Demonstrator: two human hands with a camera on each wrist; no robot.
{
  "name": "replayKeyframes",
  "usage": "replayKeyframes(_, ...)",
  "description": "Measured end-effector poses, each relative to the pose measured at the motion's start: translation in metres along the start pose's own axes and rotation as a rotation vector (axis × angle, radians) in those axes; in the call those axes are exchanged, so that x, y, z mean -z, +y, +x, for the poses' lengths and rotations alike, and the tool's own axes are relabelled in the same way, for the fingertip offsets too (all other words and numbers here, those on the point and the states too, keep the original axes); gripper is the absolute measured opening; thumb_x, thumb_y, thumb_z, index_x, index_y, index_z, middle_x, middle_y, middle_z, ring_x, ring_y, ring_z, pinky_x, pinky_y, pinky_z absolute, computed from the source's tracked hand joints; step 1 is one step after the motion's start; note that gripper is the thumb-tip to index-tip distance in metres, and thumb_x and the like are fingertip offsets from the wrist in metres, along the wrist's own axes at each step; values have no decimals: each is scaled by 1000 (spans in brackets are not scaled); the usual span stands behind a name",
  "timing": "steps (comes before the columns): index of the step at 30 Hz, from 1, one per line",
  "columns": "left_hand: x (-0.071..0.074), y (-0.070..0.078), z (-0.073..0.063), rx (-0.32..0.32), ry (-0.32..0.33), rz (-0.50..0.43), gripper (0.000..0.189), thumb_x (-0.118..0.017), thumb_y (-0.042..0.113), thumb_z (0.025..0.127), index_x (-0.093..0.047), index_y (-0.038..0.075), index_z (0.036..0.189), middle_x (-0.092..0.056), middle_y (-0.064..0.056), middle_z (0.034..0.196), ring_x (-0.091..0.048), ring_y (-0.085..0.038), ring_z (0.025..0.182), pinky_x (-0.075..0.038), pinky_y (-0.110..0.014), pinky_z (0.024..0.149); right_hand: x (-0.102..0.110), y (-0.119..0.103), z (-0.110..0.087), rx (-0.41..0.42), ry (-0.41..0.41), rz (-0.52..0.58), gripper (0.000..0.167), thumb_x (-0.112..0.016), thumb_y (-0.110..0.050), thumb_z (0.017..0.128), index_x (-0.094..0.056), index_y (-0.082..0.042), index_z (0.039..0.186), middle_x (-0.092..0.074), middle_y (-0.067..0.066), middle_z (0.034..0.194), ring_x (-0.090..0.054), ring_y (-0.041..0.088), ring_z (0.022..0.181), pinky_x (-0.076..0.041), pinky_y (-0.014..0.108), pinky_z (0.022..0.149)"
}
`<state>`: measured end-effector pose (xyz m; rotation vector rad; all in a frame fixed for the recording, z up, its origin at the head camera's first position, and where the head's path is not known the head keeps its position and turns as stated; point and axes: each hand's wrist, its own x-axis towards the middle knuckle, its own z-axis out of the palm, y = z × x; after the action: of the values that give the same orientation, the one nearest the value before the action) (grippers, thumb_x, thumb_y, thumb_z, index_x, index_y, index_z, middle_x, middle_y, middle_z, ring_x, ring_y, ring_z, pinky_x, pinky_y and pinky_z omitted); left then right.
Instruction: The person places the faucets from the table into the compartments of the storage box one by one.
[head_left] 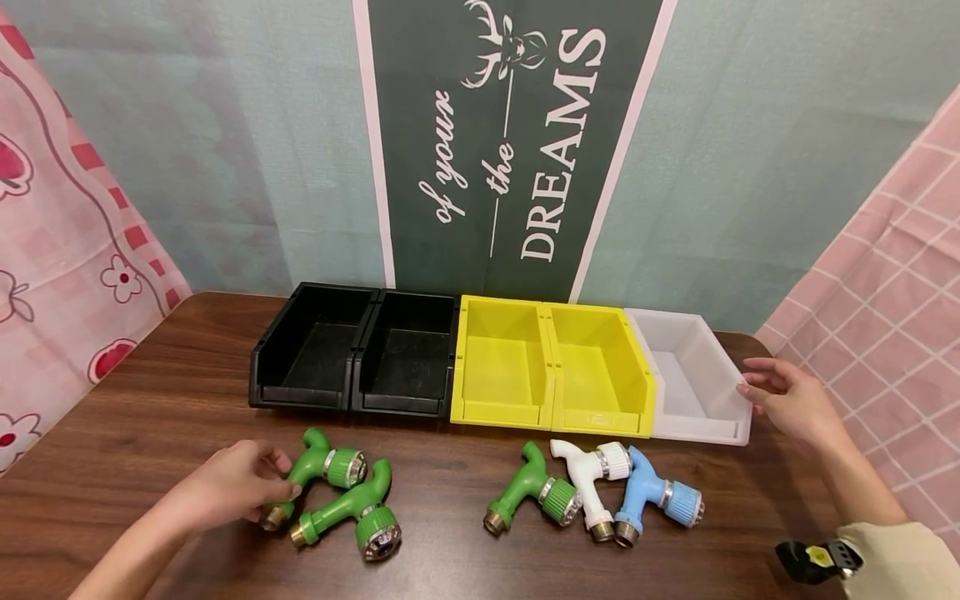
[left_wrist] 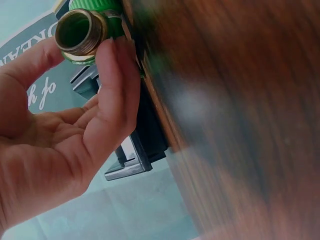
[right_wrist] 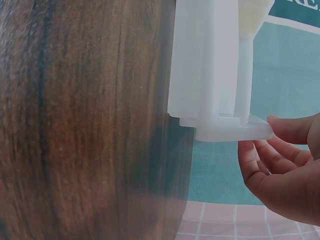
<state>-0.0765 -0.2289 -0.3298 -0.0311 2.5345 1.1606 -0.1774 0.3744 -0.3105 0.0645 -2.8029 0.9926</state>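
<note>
My left hand (head_left: 236,483) pinches the brass threaded end of a green tap (head_left: 307,471) at the left of the table; the left wrist view shows that threaded end (left_wrist: 79,34) between thumb and fingers. A second green tap (head_left: 352,508) lies right beside it. At the far right, my right hand (head_left: 795,404) holds the side wall of the white bin (head_left: 731,387), thumb on the rim and fingers against the outside, as the right wrist view shows. A third green tap (head_left: 534,487), a white tap (head_left: 588,475) and a blue tap (head_left: 652,496) lie in front of the bins.
Left of the white bin, two yellow bins (head_left: 551,392) and two black bins (head_left: 356,367) stand in one row at the back of the brown wooden table (head_left: 450,567). Behind them hangs a curtain (head_left: 300,167) with a dark lettered panel. Pink cloths hang on both sides.
</note>
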Motion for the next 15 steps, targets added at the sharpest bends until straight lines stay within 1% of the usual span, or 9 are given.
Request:
replayKeyframes(4,2,0,1,-6,-14,-52,37,-67,11,80,-47,-10,103,-57,-6,78,-55,-17,68,-50,-34,55,-1,0,0,-7,-1,8,44,-57,-12,90,-40,14,123,-58,20,98,-53,1,64,-49,20,54)
replayKeyframes(8,5,1,0,-11,-20,-87,48,-65,9,82,-38,-15,113,-57,-7,79,-55,-18,66,-49,-33,54,-1,-1,-1,-10,-4,-4,45,-56,-12,91,-39,14,123,-55,28,102,-53,0,64,-49,20,54)
replayKeyframes(11,7,2,-1,-13,-30,-102,49,-64,9,83,-36,-16,114,-57,-7,79,-54,-18,64,-50,-33,53,-1,-1,-1,-12,-8,-18,45,-56,-13,91,-39,14,123,-53,31,105,-53,0,64,-48,20,54)
replayKeyframes(15,9,1,-1,-1,-40,-128,46,-64,11,84,-39,-15,113,-56,-8,80,-55,-18,67,-51,-35,56,-1,-1,-1,-13,-7,-21,44,-56,-13,91,-40,14,123,-53,32,105,-53,-1,64,-48,20,54)
